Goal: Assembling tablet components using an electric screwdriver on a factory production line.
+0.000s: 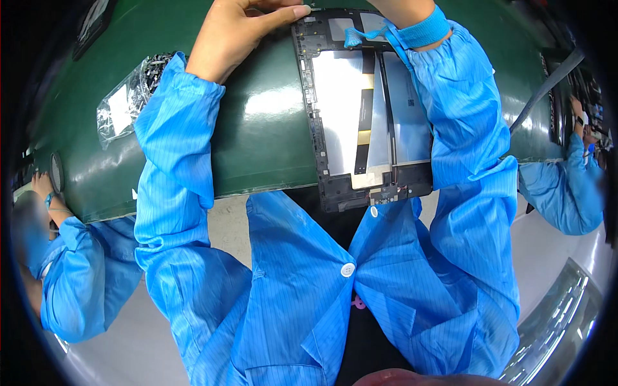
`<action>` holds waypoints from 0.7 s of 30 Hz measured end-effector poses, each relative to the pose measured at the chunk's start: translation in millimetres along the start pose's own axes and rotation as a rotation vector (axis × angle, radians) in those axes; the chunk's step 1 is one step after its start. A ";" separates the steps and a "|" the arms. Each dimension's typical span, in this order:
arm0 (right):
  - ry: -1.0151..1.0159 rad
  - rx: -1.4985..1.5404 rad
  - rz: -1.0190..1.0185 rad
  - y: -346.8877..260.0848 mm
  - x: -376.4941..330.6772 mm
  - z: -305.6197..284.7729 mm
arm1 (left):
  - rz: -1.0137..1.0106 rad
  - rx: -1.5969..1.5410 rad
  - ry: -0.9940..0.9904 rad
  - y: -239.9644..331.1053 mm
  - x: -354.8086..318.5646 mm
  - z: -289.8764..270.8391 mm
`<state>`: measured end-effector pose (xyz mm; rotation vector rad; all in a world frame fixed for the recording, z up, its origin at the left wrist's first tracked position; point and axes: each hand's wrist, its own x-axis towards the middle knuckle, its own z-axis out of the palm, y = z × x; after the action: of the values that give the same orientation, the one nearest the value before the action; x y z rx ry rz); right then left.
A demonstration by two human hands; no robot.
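An opened tablet (344,83) with a black frame, silvery inner plates and a dark flex cable (365,112) lies in front of me, its near end overhanging the table edge. At its far left corner is my left hand (241,29), thumb stretched to the frame and fingers bent in a pinch; the top edge of the picture cuts part of them off. What sits in the pinch is too small to make out. My right hand (404,11) reaches over the tablet's far right end, with only the wrist side visible and its fingers out of the picture. A blue wrist strap (421,32) circles that wrist.
The green table (264,141) spans the far side. A clear plastic bag (125,103) with small dark parts lies left of my left sleeve. Co-workers in blue sit to the left (84,276) and right (560,193). A grey strap or cable (547,87) runs along the right.
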<state>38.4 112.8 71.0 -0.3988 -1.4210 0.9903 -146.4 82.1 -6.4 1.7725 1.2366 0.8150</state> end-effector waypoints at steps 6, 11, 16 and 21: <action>-0.025 -0.022 0.111 7.7 -6.9 13.1 | -0.022 -0.038 -0.041 -16.5 0.4 -9.3; 0.022 -0.080 0.137 3.8 -6.2 16.6 | -0.105 -0.206 -0.078 14.2 -0.8 -7.5; 0.000 -0.051 0.123 10.8 -6.8 15.7 | -0.132 -0.218 -0.068 14.9 1.3 -8.7; -0.095 0.051 0.067 21.4 -9.0 8.8 | -0.110 -0.219 -0.072 14.4 -2.0 -10.0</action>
<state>24.5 115.3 50.6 -0.3676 -1.4726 1.1101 -149.3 80.0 10.9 1.5315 1.1414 0.7844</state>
